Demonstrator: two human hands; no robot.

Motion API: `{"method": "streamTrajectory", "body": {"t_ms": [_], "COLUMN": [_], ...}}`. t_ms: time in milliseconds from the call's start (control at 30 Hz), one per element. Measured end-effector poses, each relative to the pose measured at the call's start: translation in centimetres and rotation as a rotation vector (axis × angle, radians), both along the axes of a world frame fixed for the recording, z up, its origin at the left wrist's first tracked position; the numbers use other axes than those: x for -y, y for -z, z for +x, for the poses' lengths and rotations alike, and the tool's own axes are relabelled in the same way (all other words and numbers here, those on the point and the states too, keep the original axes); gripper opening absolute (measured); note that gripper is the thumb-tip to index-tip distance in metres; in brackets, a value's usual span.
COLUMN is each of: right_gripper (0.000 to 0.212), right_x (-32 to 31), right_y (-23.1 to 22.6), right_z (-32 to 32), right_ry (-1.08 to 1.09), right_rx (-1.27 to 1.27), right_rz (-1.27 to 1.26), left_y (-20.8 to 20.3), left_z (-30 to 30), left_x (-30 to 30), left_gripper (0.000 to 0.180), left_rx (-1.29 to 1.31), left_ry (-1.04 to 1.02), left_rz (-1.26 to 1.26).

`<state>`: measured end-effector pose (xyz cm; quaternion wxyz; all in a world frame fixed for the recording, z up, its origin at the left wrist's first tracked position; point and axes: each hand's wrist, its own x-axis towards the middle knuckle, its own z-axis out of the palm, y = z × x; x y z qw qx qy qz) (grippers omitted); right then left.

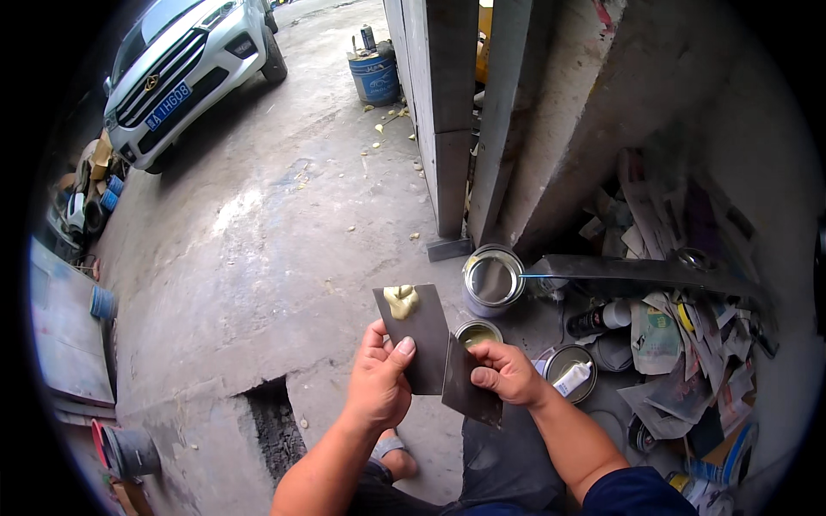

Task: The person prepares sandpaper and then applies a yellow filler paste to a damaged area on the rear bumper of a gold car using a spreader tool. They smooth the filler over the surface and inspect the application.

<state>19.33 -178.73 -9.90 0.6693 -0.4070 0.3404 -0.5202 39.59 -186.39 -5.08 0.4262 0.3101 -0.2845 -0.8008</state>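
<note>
My left hand (379, 383) is closed on a thin, dark rectangular plate (422, 340), thumb on top. A dollop of pale yellow putty (401, 301) sits near the plate's far end. In my right hand (509, 375) is a second flat dark plate, a putty spreader (463, 387), pinched between thumb and fingers. Its edge meets or overlaps the right side of the first plate; whether they touch is hard to tell. Just beyond my right hand stands a small open tin (478, 330), partly hidden. A larger open metal can (494, 280) is behind it.
A white tube (573, 378) lies on a round can to the right, near a black spray can (599, 319). Scattered newspapers (658, 335) pile along the wall. A concrete floor hole (274, 421) is front left. Farther off are a blue drum (375, 79) and a white car (185, 73).
</note>
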Motion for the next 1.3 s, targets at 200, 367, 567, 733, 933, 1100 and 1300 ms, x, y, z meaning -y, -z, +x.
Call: {"method": "streamTrajectory", "body": {"t_ms": [200,367,567,733,933,1100,1300], "right_gripper": [0.032,0.031,0.033,0.033,0.032,0.032,0.034], "right_x": [2.1,-0.3,1.4,1.9,2.9,3.2,3.2], "right_y": [1.3,-0.8,-1.8,-2.1,-4.1,-5.8,-8.6], "right_z": [-2.7,-1.4,-0.2,-0.3,-0.5,-1.4,-3.3], "right_ry": [0.290,0.350,0.452,0.401,0.349,0.332,0.406], "right_rx": [0.062,-0.372,-0.604,-0.571,-0.493,-0.357,-0.585], "right_rz": [0.040,-0.096,-0.120,-0.108,-0.191,-0.287,-0.826], "left_y": [-0.4,-1.2,0.1,0.3,-0.3,-0.3,-0.7], "left_z": [0.1,0.1,1.6,1.7,1.6,2.3,4.0], "left_x": [-0.2,0.0,0.4,0.3,0.6,0.9,2.2], "left_gripper": [0.034,0.039,0.040,0.041,0.042,0.045,0.036], "left_rx": [0.009,-0.065,0.077,0.186,0.631,0.966,0.529], "left_ry": [-0.023,-0.151,0.049,0.172,0.201,0.286,0.240], "left_rz": [-0.108,-0.267,-0.539,-0.418,-0.898,-1.279,-0.462]}}
